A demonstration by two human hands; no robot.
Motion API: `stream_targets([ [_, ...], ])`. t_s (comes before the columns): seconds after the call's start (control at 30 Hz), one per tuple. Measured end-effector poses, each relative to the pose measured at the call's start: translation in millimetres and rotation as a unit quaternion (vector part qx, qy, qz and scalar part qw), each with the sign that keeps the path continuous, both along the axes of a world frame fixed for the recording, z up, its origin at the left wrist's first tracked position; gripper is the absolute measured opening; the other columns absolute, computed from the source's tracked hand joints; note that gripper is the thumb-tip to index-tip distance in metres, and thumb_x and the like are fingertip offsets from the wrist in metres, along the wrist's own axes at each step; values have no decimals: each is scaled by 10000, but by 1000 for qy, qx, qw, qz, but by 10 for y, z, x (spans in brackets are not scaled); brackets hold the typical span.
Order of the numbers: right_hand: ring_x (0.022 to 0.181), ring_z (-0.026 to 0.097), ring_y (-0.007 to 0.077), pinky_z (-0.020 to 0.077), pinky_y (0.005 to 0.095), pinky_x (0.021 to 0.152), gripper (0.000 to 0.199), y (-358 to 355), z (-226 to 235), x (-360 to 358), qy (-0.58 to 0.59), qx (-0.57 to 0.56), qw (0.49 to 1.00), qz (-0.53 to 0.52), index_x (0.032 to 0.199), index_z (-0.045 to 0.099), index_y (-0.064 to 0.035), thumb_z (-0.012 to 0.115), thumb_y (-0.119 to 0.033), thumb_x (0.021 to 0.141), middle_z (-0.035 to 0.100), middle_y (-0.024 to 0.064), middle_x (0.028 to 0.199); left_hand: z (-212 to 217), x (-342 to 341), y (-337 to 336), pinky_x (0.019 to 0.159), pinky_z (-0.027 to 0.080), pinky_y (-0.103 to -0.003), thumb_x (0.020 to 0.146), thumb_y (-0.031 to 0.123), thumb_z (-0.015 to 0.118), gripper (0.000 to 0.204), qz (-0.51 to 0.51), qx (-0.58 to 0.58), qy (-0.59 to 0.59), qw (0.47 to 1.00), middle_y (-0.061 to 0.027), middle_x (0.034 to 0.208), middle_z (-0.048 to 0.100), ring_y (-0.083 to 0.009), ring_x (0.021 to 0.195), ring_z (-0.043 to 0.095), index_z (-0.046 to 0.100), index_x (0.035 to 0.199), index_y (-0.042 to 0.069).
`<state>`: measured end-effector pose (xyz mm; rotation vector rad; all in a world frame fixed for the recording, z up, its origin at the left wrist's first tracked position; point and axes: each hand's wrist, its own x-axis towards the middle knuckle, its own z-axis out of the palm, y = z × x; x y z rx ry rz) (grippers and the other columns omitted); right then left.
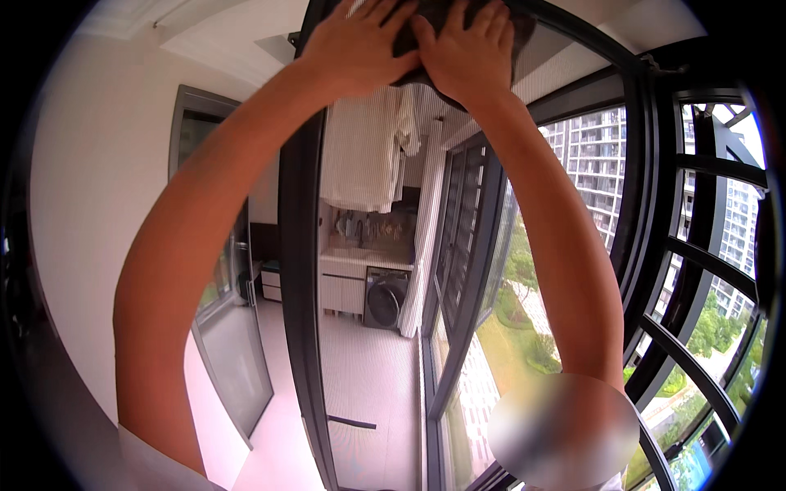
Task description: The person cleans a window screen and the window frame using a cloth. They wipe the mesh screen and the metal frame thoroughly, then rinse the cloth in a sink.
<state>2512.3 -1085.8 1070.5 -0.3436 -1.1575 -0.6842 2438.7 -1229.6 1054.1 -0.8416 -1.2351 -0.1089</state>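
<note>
Evidently, my left hand (352, 49) and right hand (471, 57) lie flat and loosely spread on a dark cloth (404, 39), high beside the black frame (300, 245); I can't tell whether any fingertip pinches it. I judge the cloth light, soft and floppy, hardly fragile, liable to bunch or slip, so I'd spread both palms across its middle or take its lower edge.

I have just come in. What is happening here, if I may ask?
A person has both arms raised. The left hand and right hand lie close together, fingers spread, on a dark cloth high up within a dark frame. Light-coloured clothes hang lower in the view, above a washing machine. I cannot tell what surface the cloth covers.
</note>
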Motion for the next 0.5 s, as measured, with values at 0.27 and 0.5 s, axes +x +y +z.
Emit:
stream_targets([
  [0.27, 1499, 263, 328, 182, 455, 1222, 658, -214, -471, -67, -214, 114, 970, -19, 1530, 356, -2, 304, -459, 1059, 304, 197, 1611, -590, -416, -223, 1223, 203, -498, 1017, 471, 432, 677, 140, 6, -1, 990, -240, 1562, 359, -378, 1474, 295, 426, 1483, -20],
  [0.5, 1316, 460, 263, 328, 433, 1123, 629, 221, -3121, -58, -409, 31, 912, 1, 1447, 505, -44, 522, -451, 967, 348, 168, 1596, -3423, -517, 404, 1212, 175, -593, 839, 429, 704, 787, -116, -88, -233, 961, -311, 1371, 498, -424, 1359, 422, 475, 1356, -119],
])
